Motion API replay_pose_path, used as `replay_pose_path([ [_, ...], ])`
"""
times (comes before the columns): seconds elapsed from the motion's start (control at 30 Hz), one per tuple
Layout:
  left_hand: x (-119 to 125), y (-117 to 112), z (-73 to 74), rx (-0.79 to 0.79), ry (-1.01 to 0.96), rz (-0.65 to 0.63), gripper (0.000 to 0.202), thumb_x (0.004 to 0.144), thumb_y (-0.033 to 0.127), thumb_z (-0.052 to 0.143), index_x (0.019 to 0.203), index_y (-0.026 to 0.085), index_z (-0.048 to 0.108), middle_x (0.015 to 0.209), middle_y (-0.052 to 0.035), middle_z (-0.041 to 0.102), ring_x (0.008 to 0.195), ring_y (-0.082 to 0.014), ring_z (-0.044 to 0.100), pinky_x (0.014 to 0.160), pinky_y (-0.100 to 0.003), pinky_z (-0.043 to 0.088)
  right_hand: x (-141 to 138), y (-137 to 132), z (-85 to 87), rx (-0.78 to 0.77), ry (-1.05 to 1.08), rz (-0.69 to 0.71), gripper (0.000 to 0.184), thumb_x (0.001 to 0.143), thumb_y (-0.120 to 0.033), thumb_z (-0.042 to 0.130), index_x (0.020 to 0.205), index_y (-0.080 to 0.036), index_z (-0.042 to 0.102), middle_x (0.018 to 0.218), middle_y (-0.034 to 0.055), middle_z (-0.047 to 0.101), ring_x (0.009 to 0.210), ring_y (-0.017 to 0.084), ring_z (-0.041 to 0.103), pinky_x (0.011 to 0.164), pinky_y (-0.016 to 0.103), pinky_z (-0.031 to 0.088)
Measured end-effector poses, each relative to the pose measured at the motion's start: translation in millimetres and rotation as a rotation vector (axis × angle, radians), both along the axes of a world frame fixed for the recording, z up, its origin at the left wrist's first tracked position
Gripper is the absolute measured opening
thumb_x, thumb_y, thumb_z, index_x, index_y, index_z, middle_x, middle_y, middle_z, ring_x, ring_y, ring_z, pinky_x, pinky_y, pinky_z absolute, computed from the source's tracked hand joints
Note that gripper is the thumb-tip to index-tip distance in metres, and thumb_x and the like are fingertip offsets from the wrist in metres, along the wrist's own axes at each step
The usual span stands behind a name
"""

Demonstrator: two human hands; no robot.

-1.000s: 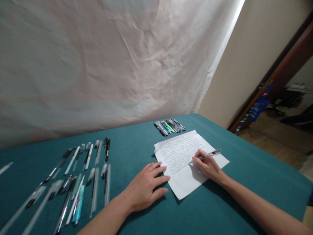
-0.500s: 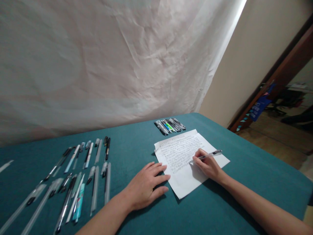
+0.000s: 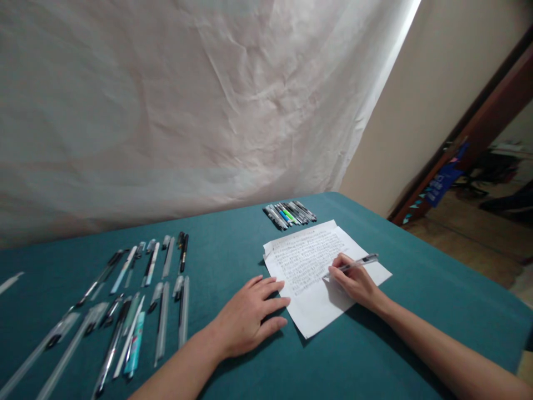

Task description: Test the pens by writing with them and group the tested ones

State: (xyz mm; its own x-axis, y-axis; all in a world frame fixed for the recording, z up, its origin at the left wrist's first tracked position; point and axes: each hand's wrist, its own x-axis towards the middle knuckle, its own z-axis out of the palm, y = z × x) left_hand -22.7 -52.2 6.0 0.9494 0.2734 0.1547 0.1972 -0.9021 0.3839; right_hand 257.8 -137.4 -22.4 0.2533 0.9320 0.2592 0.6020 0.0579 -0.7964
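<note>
Head view: text first. Dense rows of handwriting fill the upper part of the stacked paper sheets (image 3: 310, 314), right of centre in the frame; strokes too small to read. Blue hanging item (image 3: 441, 186) at the right edge bears pale characters, blurred, illegible. Cyan pen (image 3: 135, 344), lower left, carries printed marks, also unreadable.

Pen in use (image 3: 358, 263): right of centre, over the sheets. Long axis runs lower left to upper right at a shallow slope; writing end points lower left, at the end of the written rows. Tip contact with paper: cannot tell. Barrel slim, clear, with a dark section toward the rear end.

Right hand (image 3: 353, 280): grasping the pen between thumb and fingers. Left hand (image 3: 252, 316): relaxed, palm down, fingers spread, 2 or more fingertips over the sheets' left edge.
</note>
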Motion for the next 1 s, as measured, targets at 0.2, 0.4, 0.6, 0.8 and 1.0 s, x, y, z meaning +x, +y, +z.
replay_pose_path([
  [0.2,-0.3,0.6,-1.5,-0.006,0.002,0.003,0.039,0.087,0.043,0.04,0.122,0.03,0.048,0.134,-0.0052,0.043,0.124,-0.0245,0.036,0.103,-0.049,0.023,0.0,-0.1,1.8,0.014,-0.02,-0.005,0.017,0.08,-0.03,0.049,0.067,-0.019,0.046,0.058,-0.0025,0.045,0.053,0.011,0.042,0.049,0.024,0.034],
  [0.4,-0.8,0.7,-2.3,-0.008,-0.026,-0.001,0.038,0.086,0.043,0.041,0.121,0.03,0.048,0.134,-0.0049,0.043,0.124,-0.0244,0.036,0.102,-0.048,0.023,0.6,-0.2,1.4,-0.017,-0.002,-0.008,0.017,0.079,-0.03,0.049,0.066,-0.02,0.045,0.057,-0.0032,0.044,0.05,0.011,0.041,0.048,0.024,0.033],
  [0.6,-1.0,0.3,-1.1,-0.001,-0.006,0.003,0.038,0.087,0.042,0.041,0.122,0.03,0.048,0.134,-0.0049,0.042,0.124,-0.0241,0.035,0.103,-0.048,0.023,1.6,-0.5,0.9,-0.012,-0.013,-0.003,0.018,0.081,-0.031,0.048,0.068,-0.019,0.045,0.058,-0.003,0.044,0.051,0.011,0.042,0.048,0.024,0.033],
  [0.8,-0.5,1.1,-2.5,-0.004,-0.021,-0.002,0.038,0.086,0.043,0.041,0.121,0.03,0.049,0.134,-0.0047,0.043,0.124,-0.0241,0.037,0.102,-0.048,0.024,2.1,0.1,-0.9,-0.003,-0.017,-0.002,0.017,0.079,-0.031,0.05,0.068,-0.019,0.046,0.057,-0.003,0.045,0.052,0.011,0.041,0.047,0.023,0.033],
  [1.0,-0.2,0.6,-1.7,-0.004,-0.014,0.002,0.038,0.086,0.043,0.041,0.121,0.031,0.048,0.134,-0.0045,0.043,0.124,-0.0242,0.036,0.102,-0.048,0.024,1.1,-0.5,-0.3,-0.008,0.001,0.003,0.016,0.079,-0.029,0.049,0.067,-0.019,0.045,0.057,-0.0034,0.043,0.051,0.011,0.04,0.047,0.023,0.032],
])
